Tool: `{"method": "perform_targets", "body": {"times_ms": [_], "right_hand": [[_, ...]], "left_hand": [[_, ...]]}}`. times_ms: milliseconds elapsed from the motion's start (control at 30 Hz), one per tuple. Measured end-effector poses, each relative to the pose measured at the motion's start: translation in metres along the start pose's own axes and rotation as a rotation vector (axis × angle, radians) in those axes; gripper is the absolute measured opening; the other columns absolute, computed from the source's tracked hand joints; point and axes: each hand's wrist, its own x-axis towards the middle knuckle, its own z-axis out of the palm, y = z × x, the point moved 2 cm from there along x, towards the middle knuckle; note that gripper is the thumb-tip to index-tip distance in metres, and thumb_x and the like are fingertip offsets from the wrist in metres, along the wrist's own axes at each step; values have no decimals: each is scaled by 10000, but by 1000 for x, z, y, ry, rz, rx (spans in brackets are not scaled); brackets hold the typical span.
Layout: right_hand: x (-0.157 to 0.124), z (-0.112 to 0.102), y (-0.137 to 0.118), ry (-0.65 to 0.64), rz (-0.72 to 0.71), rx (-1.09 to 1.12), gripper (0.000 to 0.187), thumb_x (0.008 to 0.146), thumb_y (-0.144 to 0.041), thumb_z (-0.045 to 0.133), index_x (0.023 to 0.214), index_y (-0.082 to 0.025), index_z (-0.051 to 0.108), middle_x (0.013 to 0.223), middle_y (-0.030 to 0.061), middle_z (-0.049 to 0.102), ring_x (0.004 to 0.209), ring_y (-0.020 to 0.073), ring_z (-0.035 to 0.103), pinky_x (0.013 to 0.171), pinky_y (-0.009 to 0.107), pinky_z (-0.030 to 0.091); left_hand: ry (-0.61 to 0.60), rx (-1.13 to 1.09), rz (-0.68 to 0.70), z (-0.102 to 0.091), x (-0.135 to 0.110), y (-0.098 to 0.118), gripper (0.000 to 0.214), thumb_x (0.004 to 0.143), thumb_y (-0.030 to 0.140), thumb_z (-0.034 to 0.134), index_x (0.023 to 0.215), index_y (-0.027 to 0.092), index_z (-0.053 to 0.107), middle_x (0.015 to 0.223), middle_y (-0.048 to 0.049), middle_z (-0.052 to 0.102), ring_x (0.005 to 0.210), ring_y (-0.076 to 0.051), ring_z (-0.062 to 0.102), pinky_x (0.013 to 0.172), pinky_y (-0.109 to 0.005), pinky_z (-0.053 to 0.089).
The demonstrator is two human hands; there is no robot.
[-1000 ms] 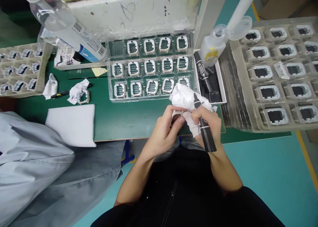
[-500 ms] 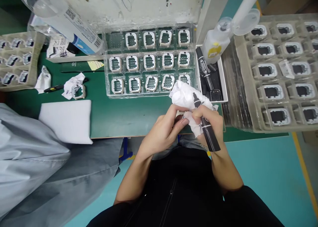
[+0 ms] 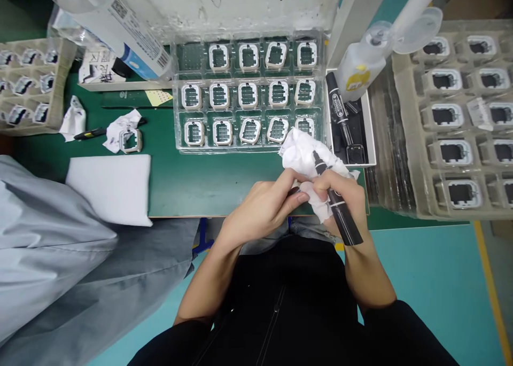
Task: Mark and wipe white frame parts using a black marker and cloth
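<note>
My left hand (image 3: pixel 256 208) is closed, thumb and forefinger pinching a small part that is mostly hidden; only a dark edge shows between them. My right hand (image 3: pixel 348 195) is closed around a black marker pen (image 3: pixel 345 222), its tip pointing up and away from me. The same fingers press a white wipe (image 3: pixel 318 197) against what the left hand holds. Just beyond the hands, a crumpled white cloth (image 3: pixel 302 149) lies on the bench, over the corner of a clear tray (image 3: pixel 236 151) holding several square pale frames (image 3: pixel 250 131).
At right stand a small white box (image 3: pixel 372 141) with black markers, a clear squeeze bottle (image 3: pixel 358 69) and stacked trays (image 3: pixel 412 163) of frames. To the left lie a white foam sheet (image 3: pixel 110 189), a single frame (image 3: pixel 131 141) and a large bottle (image 3: pixel 132 40). A person's grey sleeve (image 3: pixel 48 238) is beside me.
The view has shifted slightly, so the bench items sit a little differently. Both hands stay together at the wipe; the part's pale edge near the left fingertips now shows less, with a dark edge visible.
</note>
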Motion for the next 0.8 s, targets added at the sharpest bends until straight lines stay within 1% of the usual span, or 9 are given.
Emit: {"method": "perform_targets", "body": {"times_ms": [100,200,267,433,533,633,800], "right_hand": [[4,2,-6,-3,2,11,303,945,-256,694,783,-254,437,655,-72,356,581,101,265,550,298,192],[9,4,-13,47,-5,-15,333,947,-159,670,755,-242,412,659,-75,372,588,90,279,561,290,216],[11,5,-14,60,-1,-36,354,951,-125,663,736,-239,406,651,-75,388,590,89,291,565,289,234],[11,4,-11,44,0,-19,351,961,-172,693,743,-242,426,653,-73,385,599,96,309,569,293,243],[12,5,-12,28,-14,23,351,961,-153,683,748,-238,417,654,-79,373,590,88,282,566,293,221],[11,4,-13,36,0,21,355,950,-147,685,745,-239,411,656,-76,363,594,92,274,568,297,208],[6,3,-7,21,12,32,326,930,-221,718,764,-250,439,652,-71,354,582,104,284,557,303,193]], "left_hand": [[0,3,5,-1,-1,0,262,1213,484,515,1309,252,593,689,86,535,543,-161,442,652,-309,339],[22,-20,-2,0,-1,1,253,1214,467,523,1322,248,589,681,94,497,545,-156,420,654,-306,338],[32,-28,1,1,-1,1,244,1214,466,525,1307,249,589,683,93,495,551,-155,419,652,-305,334],[0,24,12,1,1,-1,227,1212,476,507,1214,266,594,786,48,608,602,-164,485,657,-312,342],[1,0,22,1,0,-1,253,1214,498,501,1248,266,595,736,65,561,580,-167,476,658,-317,341],[16,-24,15,1,-1,-1,265,1215,497,505,1301,261,590,681,84,503,559,-166,451,661,-319,338],[-9,2,-10,2,1,1,238,1208,486,504,1248,266,585,709,71,526,572,-173,460,664,-320,325]]}}
